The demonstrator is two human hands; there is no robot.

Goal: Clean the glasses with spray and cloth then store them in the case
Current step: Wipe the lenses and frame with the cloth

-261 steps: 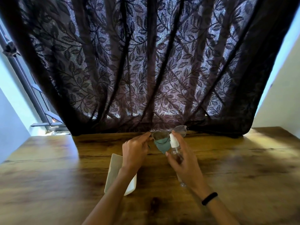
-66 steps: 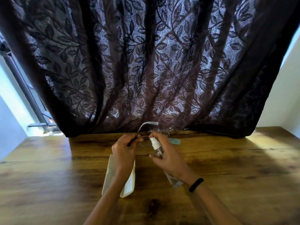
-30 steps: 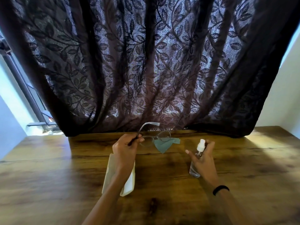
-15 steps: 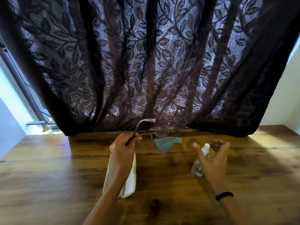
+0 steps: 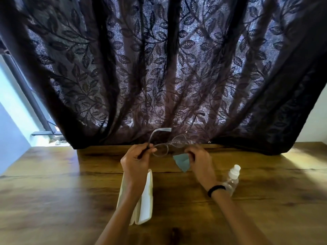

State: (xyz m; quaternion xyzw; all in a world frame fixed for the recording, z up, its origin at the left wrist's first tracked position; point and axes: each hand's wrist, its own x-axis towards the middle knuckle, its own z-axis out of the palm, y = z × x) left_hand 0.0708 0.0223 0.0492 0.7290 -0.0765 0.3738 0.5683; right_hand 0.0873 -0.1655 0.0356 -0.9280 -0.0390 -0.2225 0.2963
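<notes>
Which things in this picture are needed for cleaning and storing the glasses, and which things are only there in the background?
Needed for the job:
glasses, held by the left hand
blue cloth, at the right hand
spray bottle, standing on the table
white case, lying open

Only background:
dark leaf-patterned curtain
window frame

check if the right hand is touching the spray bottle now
Apart. In the head view the spray bottle stands alone on the table, while the right hand is up at the cloth.
</notes>
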